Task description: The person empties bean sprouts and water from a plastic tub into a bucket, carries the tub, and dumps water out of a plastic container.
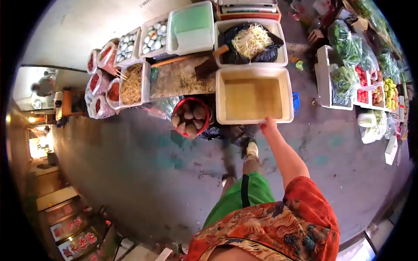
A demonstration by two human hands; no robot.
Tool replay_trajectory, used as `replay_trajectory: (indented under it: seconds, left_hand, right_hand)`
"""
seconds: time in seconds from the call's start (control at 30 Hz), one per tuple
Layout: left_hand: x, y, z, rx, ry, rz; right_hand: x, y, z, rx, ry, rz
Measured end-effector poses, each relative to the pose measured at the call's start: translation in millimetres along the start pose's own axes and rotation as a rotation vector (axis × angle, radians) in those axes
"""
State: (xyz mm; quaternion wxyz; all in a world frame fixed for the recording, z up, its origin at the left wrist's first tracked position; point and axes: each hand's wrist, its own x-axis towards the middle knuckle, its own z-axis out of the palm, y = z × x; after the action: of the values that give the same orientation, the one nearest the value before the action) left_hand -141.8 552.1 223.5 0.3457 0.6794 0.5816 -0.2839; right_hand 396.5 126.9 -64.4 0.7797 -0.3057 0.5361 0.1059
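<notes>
My right hand (267,125) is at the near rim of a white plastic tub (289,100), with its fingers closed on the edge. Shallow yellowish liquid lies over the bottom of this tub. Directly behind it stands another white tub (280,31) with bean sprouts (252,41) on a black plastic bag. To the left of the liquid tub, a brown-stained wooden board (176,80) carries a dark cleaver-like blade (205,68). Below the board sits a red basket (207,124) of brown, pointed root vegetables (190,115). My left hand is out of view.
At the left stand egg trays (126,45), bags of red dried goods (99,106) and a bin of tan strands (132,85). A green-tinted tub (190,28) is at the back. Bagged greens (344,80) and crates of produce (389,93) line the right side.
</notes>
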Motion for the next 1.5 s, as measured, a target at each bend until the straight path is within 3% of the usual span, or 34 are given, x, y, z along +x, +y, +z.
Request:
replay_trajectory:
  seconds: [0.13, 0.3, 0.43, 0.63, 0.7, 0.73, 0.8, 0.97, 1.07, 1.23, 1.3, 1.37, 1.4, 1.43, 1.47, 1.5]
  left_hand:
    - [-38, 2, -22, 0.021, 0.047, -0.072]
    - [-36, 22, -12, 0.050, 0.025, -0.080]
    - [-3, 55, 9, 0.081, -0.048, -0.009]
    - [68, 115, 49, 0.126, -0.217, 0.196]
    - [92, 131, 55, 0.137, -0.268, 0.276]
    - [105, 137, 56, 0.146, -0.291, 0.317]
    - [132, 151, 56, 0.173, -0.333, 0.391]
    - [206, 179, 51, 0.307, -0.425, 0.539]
    - [256, 206, 51, 0.428, -0.463, 0.615]
    - [312, 275, 82, 0.603, -0.494, 0.714]
    - [319, 308, 109, 0.646, -0.503, 0.764]
    - [319, 341, 144, 0.650, -0.539, 0.810]
    - [316, 358, 166, 0.630, -0.569, 0.825]
    - [313, 372, 192, 0.592, -0.593, 0.826]
    - [287, 384, 222, 0.433, -0.658, 0.620]
    - [230, 393, 245, 0.481, -0.659, 0.603]
  right_hand:
    - [1, 6, 23, 0.213, 0.082, 0.040]
    - [15, -10, 6, 0.045, -0.090, 0.017]
    - [19, -9, 8, 0.173, 0.026, 0.049]
    - [-16, 15, -14, 0.359, -0.329, -0.021]
    - [-48, 20, -31, -0.075, -0.263, 0.032]
    - [-42, 26, -56, -0.129, -0.370, 0.063]
    - [-71, 29, -91, -0.076, -0.320, 0.080]
    - [-132, 62, -230, -0.422, -0.010, -0.070]
    - [-194, 88, -294, -0.376, 0.221, -0.079]
    - [-269, 136, -368, -0.252, 0.267, 0.022]
    - [-283, 152, -388, -0.319, 0.253, 0.038]
    - [-274, 181, -424, 0.007, 0.153, 0.070]
    - [-270, 192, -431, -0.314, 0.244, -0.032]
    - [-263, 206, -443, -0.281, 0.288, -0.068]
    - [-271, 206, -448, -0.255, 0.308, -0.028]
    - [-288, 199, -453, -0.217, 0.298, -0.031]
